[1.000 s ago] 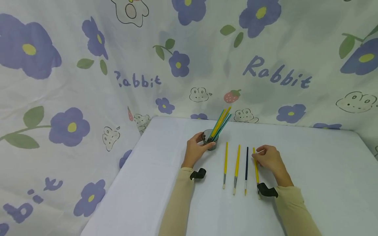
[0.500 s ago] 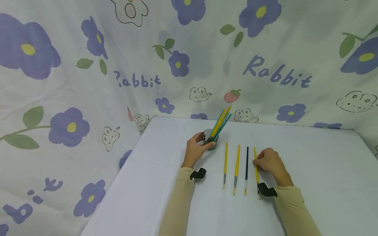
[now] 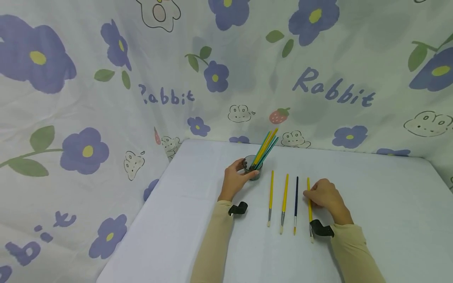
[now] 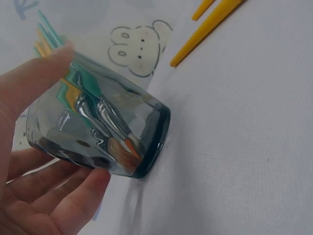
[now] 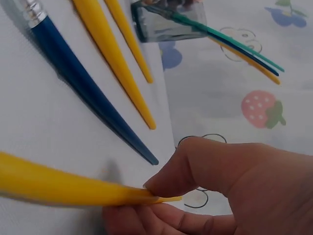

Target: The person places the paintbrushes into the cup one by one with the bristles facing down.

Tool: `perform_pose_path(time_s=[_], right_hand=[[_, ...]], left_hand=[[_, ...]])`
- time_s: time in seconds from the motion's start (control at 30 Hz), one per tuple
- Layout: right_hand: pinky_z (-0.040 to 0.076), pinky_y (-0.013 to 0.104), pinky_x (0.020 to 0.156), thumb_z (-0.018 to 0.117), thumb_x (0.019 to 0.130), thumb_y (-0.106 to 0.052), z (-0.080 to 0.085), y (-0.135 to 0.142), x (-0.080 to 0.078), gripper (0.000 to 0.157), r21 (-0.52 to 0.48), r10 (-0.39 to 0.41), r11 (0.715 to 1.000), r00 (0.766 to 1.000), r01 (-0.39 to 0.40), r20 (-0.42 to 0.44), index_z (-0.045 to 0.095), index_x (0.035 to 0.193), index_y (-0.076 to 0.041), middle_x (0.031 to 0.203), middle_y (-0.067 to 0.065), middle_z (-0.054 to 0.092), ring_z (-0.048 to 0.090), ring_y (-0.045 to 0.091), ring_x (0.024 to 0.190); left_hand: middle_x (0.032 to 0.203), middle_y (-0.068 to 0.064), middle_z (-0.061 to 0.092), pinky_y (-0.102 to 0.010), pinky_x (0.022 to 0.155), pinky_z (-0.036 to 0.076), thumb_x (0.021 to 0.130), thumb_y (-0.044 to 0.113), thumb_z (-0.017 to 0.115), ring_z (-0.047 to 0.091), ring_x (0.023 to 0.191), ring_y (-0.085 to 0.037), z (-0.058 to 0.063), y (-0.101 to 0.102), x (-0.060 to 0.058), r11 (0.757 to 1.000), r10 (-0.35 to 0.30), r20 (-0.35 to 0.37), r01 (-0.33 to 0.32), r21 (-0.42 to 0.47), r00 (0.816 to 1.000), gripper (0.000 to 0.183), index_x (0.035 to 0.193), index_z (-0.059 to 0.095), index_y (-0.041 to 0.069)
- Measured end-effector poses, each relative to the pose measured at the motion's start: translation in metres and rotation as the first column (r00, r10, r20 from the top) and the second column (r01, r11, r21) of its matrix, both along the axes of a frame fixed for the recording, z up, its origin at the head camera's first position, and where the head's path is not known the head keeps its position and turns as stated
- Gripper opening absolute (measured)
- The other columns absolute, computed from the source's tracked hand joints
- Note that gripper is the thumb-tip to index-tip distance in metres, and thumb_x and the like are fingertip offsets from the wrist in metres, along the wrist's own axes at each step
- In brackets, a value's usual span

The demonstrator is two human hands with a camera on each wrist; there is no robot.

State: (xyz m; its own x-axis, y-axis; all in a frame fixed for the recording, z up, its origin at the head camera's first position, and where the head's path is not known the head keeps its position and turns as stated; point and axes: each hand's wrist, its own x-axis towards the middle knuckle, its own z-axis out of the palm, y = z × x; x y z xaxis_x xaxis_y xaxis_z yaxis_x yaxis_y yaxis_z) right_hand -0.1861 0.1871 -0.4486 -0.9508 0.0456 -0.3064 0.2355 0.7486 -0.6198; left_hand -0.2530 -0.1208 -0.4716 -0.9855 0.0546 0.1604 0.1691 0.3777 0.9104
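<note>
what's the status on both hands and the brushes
Left hand gripping tinted cup, brushes inside. Right hand pinching rightmost yellow brush. Three more brushes lie between that hand and the cup.

The cup is smooth and glossy; beside it, the held yellow brush looks slick, the blue brush glossy with shiny metal; beneath the cup, matt woven cloth.

The person's long sleeves are plain beige, lightly creased. A curved black fitting sits at each cuff
</note>
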Motion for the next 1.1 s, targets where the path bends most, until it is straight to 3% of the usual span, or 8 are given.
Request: perform_pose_path(time_s=[0.17,0.3,0.53,0.83,1.1], right_hand=[[0.053,0.026,0.057,0.068,0.094,-0.025,-0.001,0.003,-0.003,0.032,-0.073,-0.022,0.997,1.000,0.021,-0.014,0.068,0.098,0.006,0.071,0.007,0.070,0.064,0.015,0.063],[0.060,0.026,0.060,0.065,0.095,-0.021,-0.001,0.006,-0.006,0.034,-0.224,-0.082,0.971,0.996,0.077,-0.016,0.065,0.110,0.010,0.081,0.009,0.072,0.068,0.012,0.065],[0.065,0.025,0.068,0.061,0.098,-0.016,0.008,0.005,-0.006,0.039,-0.491,-0.193,0.858,0.981,0.150,-0.038,0.057,0.125,0.011,0.085,0.001,0.073,0.073,0.009,0.071],[0.065,0.023,0.071,0.060,0.101,-0.012,0.020,0.004,-0.003,0.032,-0.696,-0.359,0.684,0.931,0.219,-0.060,0.053,0.125,0.007,0.076,-0.015,0.071,0.074,0.004,0.069],[0.065,0.024,0.070,0.063,0.099,-0.011,0.028,-0.001,-0.006,0.019,-0.771,-0.416,0.600,0.907,0.215,-0.071,0.055,0.113,-0.001,0.077,-0.012,0.073,0.076,0.007,0.070]], left_hand=[[0.139,-0.021,0.065,-0.040,0.101,0.061,0.082,0.037,0.089,0.063,0.130,-0.033,0.000,0.000,0.000,1.000,-0.009,-0.002,0.009,0.011,1.000,0.082,0.146,0.054,0.000],[0.138,-0.022,0.065,-0.040,0.100,0.062,0.081,0.037,0.090,0.064,0.129,-0.034,0.001,-0.001,0.000,1.000,-0.012,-0.009,0.012,0.015,1.000,0.083,0.146,0.054,-0.001],[0.139,-0.022,0.065,-0.040,0.100,0.062,0.081,0.040,0.089,0.064,0.129,-0.033,0.000,-0.001,0.000,1.000,-0.011,-0.007,0.011,0.013,1.000,0.084,0.146,0.054,0.000],[0.139,-0.021,0.065,-0.040,0.101,0.061,0.082,0.038,0.089,0.063,0.130,-0.033,0.001,-0.001,0.001,1.000,-0.010,0.005,0.010,0.017,1.000,0.083,0.146,0.054,0.000],[0.140,-0.023,0.064,-0.039,0.101,0.061,0.082,0.038,0.089,0.063,0.129,-0.032,0.000,-0.001,0.000,1.000,-0.014,0.006,0.014,0.019,1.000,0.082,0.146,0.055,0.000]])
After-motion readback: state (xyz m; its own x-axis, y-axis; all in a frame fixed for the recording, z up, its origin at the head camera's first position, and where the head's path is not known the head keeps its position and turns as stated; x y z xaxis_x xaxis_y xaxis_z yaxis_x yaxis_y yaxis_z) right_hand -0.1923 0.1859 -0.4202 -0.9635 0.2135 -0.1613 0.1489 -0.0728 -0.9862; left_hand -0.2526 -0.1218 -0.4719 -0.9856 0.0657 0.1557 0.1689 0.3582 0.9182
